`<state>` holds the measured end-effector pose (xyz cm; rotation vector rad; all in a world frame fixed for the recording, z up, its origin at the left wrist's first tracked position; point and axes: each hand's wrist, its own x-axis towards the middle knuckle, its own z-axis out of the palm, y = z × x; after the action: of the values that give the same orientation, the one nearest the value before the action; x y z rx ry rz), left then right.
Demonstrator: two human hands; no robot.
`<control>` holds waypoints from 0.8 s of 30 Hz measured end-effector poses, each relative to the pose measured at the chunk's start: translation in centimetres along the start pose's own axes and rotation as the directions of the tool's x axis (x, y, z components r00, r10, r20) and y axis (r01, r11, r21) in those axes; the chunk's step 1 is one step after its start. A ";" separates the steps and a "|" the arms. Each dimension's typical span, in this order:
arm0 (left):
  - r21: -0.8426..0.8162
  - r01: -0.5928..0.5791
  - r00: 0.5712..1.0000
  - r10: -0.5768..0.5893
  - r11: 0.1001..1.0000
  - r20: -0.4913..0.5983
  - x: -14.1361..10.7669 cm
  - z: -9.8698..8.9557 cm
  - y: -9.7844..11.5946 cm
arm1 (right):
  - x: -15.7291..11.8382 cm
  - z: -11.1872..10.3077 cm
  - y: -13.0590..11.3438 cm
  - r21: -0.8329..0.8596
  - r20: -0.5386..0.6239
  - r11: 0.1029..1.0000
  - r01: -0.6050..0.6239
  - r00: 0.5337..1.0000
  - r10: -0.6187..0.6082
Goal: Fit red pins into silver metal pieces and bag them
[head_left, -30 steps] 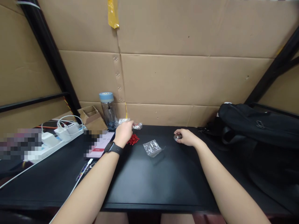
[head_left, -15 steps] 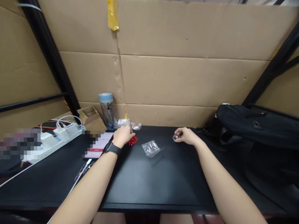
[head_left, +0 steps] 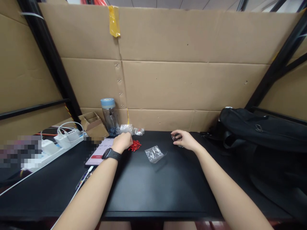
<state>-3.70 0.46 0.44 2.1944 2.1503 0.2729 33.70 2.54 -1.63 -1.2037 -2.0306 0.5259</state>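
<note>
Left hand: The left hand [head_left: 122,141], a dark watch [head_left: 111,154] at its wrist, was closed with its fingers drawn together at the left side of the red pieces [head_left: 135,145]; whether it pinched one could not be told.
Right hand: The right hand [head_left: 183,140] curved thumb and fingers around a small glossy object [head_left: 177,137], over the far part of the black surface [head_left: 168,188], right of center.
Object's direction: Its rounded side showed to the left between the fingertips; its long axis was too small and covered to tell.
Red pieces: Slim and heaped, they pointed many ways.
Clear pouch: The clear pouch [head_left: 154,154] lay between the hands, nearer the red pieces, one corner pointing right.
Near edge: Broad open room ran from the pouch to the surface's straight near edge, between the forearms.
Far edge: Both hands worked close to the cardboard wall [head_left: 168,86], with crumpled packets [head_left: 126,128] and a bottle [head_left: 109,118] beyond the left one.
Sides: A phone [head_left: 97,156] lay just left of the left wrist; a black bag [head_left: 261,140] bounded the right.
</note>
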 end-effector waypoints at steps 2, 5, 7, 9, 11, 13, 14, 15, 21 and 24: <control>0.014 0.003 1.000 -0.002 1.000 -0.020 0.0 -0.1 0.0 | 0.1 0.4 0.1 0.033 0.004 0.999 0.030 1.000 -0.030; 0.012 -0.037 0.995 0.038 0.999 -0.093 0.2 -0.3 0.1 | 0.1 0.7 -0.2 0.021 -0.008 0.997 0.078 0.997 -0.077; -0.061 -0.154 0.974 0.141 0.986 -0.175 0.3 -0.2 0.7 | 0.1 0.9 -0.7 0.016 -0.029 0.995 0.097 0.995 -0.096; -0.198 -0.334 0.927 0.282 0.922 -0.249 0.1 0.1 1.9 | 0.0 1.3 -1.6 0.065 -0.049 0.994 0.087 0.995 -0.084; -0.343 -0.467 0.877 0.380 0.815 -0.293 -0.3 0.6 3.5 | -0.1 1.9 -2.6 0.179 -0.048 0.982 0.056 0.998 -0.048; -0.446 -0.506 0.861 0.399 0.738 -0.317 -1.0 1.1 5.1 | -0.2 2.5 -3.6 0.312 -0.014 0.950 0.026 1.000 -0.023; -0.485 -0.515 0.856 0.400 0.707 -0.327 -1.4 1.4 5.9 | -0.3 2.7 -4.1 0.370 0.005 0.929 0.018 1.000 -0.022; -0.507 -0.523 0.852 0.399 0.685 -0.340 -1.7 1.6 6.5 | -0.3 3.0 -4.4 0.415 0.020 0.910 0.015 0.999 -0.026; -0.438 -0.562 0.820 0.399 0.702 -0.411 -3.0 2.1 8.5 | -0.8 4.3 -5.7 0.472 0.001 0.880 0.042 0.999 -0.049; -0.400 -0.550 0.821 0.389 0.733 -0.417 -3.3 2.1 8.8 | -1.0 4.9 -6.2 0.453 -0.025 0.888 0.077 0.997 -0.073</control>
<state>5.33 -2.92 -0.48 2.4203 1.3120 1.1358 26.73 -1.28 -1.25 -0.8364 -1.8002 0.8986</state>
